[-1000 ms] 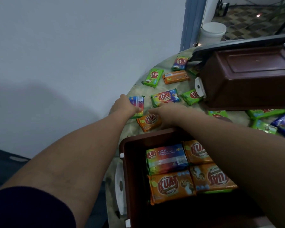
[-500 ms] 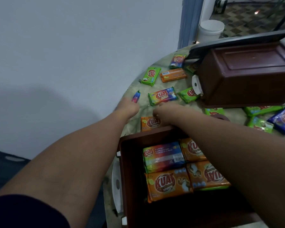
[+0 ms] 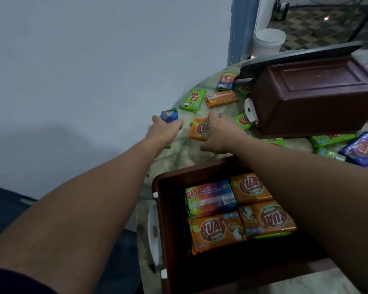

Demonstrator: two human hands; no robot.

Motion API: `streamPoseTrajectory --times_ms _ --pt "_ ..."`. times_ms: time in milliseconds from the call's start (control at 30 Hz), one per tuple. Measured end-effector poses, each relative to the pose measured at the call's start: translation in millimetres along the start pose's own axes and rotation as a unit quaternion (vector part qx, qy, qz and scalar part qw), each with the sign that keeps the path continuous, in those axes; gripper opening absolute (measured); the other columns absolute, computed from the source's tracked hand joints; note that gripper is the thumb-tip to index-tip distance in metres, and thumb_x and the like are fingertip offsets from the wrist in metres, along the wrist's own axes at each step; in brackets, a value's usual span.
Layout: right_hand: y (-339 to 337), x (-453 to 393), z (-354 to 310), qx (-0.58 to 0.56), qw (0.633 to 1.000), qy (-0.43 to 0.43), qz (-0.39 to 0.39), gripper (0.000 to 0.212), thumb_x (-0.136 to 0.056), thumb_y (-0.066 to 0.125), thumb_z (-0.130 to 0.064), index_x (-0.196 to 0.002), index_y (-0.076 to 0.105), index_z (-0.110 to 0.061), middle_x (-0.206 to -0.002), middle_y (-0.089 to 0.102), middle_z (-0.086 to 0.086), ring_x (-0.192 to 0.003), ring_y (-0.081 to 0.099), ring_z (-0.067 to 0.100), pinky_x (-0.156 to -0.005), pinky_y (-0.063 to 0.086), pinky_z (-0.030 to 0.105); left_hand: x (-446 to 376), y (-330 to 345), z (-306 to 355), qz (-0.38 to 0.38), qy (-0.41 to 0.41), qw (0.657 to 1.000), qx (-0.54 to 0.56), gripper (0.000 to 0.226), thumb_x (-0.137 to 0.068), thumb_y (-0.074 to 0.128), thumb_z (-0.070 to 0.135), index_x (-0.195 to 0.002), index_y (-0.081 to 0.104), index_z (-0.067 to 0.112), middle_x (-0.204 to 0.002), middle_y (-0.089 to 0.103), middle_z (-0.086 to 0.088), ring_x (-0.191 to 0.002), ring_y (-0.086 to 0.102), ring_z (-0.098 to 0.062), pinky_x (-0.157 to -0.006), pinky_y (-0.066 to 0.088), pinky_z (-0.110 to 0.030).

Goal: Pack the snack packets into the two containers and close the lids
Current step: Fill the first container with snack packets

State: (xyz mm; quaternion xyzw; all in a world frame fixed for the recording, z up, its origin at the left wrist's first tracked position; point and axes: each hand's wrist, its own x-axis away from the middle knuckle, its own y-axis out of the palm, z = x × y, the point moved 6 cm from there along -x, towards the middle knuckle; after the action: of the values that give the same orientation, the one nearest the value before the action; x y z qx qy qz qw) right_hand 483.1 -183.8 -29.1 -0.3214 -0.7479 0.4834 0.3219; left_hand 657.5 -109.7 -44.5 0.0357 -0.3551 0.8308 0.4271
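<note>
A brown open container [image 3: 168,219] stands near me with several orange and multicolour snack packets [image 3: 217,232] laid flat inside. My left hand [image 3: 163,130] grips a blue packet [image 3: 168,116], lifted just past the table's left edge. My right hand [image 3: 218,134] holds an orange packet [image 3: 199,129] above the table beyond the container. A second brown container [image 3: 310,98] lies tipped at the far right with its dark lid [image 3: 295,55] open. Loose green packets [image 3: 193,100] and an orange packet [image 3: 221,98] lie on the table.
The round marble-pattern table [image 3: 179,158] ends close to the left of my hands, next to a pale wall. More green and blue packets [image 3: 361,148] lie at the right edge. A white bucket [image 3: 268,41] stands on the floor behind.
Both hands have lifted: the left raised the blue packet off the table, the right picked up the orange packet that lay in front of the near container.
</note>
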Motion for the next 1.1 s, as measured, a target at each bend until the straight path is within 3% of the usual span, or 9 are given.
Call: streamPoseTrajectory --times_ms 200,467,600,733,900,1100 --pt "-33 22 14 -0.042 0.997 0.010 0.069 0.086 -0.069 0.079 -0.049 -0.136 0.035 -0.020 -0.129 0.047 0.012 -0.120 0.045 0.034 -0.102 0.044 0.047 25 0 29 0.029 0.094 0.994 -0.055 0.061 -0.081 0.059 0.045 -0.130 0.037 0.016 -0.114 0.058 -0.003 -0.093 0.060 -0.020 -0.059 0.043 -0.030" --pt "-58 75 27 -0.077 0.990 -0.019 0.121 0.082 -0.074 0.077 -0.045 -0.137 0.033 -0.017 -0.131 0.044 0.011 -0.122 0.042 0.032 -0.099 0.041 0.044 88 12 62 0.042 0.216 0.968 -0.117 0.069 -0.074 0.060 0.064 -0.123 0.041 0.020 -0.117 0.060 -0.002 -0.100 0.064 -0.019 -0.080 0.055 -0.037" --pt "-63 104 37 -0.098 0.985 -0.022 0.142 0.083 -0.072 0.077 -0.046 -0.138 0.034 -0.019 -0.132 0.044 0.009 -0.122 0.042 0.032 -0.100 0.041 0.045 122 17 61 0.056 0.251 0.953 -0.160 0.069 -0.072 0.060 0.064 -0.121 0.043 0.019 -0.117 0.060 -0.003 -0.100 0.063 -0.022 -0.081 0.055 -0.041" --pt "-58 138 47 -0.120 0.980 -0.029 0.155 0.081 -0.074 0.075 -0.046 -0.138 0.035 -0.017 -0.126 0.045 0.008 -0.118 0.043 0.033 -0.099 0.041 0.044 160 26 45 0.040 0.258 0.955 -0.143 0.076 -0.069 0.061 0.068 -0.126 0.033 0.026 -0.126 0.057 -0.001 -0.107 0.062 -0.019 -0.088 0.057 -0.045" --pt "-44 169 53 -0.066 0.984 -0.069 0.152 0.076 -0.073 0.076 -0.043 -0.135 0.040 -0.018 -0.122 0.047 0.008 -0.110 0.045 0.031 -0.095 0.040 0.041 202 45 13 0.009 0.243 0.961 -0.134 0.070 -0.070 0.063 0.063 -0.121 0.020 0.042 -0.133 0.053 0.000 -0.108 0.063 -0.016 -0.093 0.055 -0.044" --pt "-25 193 60 -0.018 0.990 -0.103 0.098 0.081 -0.076 0.076 -0.049 -0.141 0.037 -0.022 -0.129 0.048 0.007 -0.118 0.045 0.029 -0.099 0.041 0.040 227 59 -20 -0.005 0.218 0.965 -0.146 0.071 -0.069 0.067 0.061 -0.122 0.026 0.037 -0.128 0.045 0.001 -0.110 0.058 -0.017 -0.093 0.055 -0.043"
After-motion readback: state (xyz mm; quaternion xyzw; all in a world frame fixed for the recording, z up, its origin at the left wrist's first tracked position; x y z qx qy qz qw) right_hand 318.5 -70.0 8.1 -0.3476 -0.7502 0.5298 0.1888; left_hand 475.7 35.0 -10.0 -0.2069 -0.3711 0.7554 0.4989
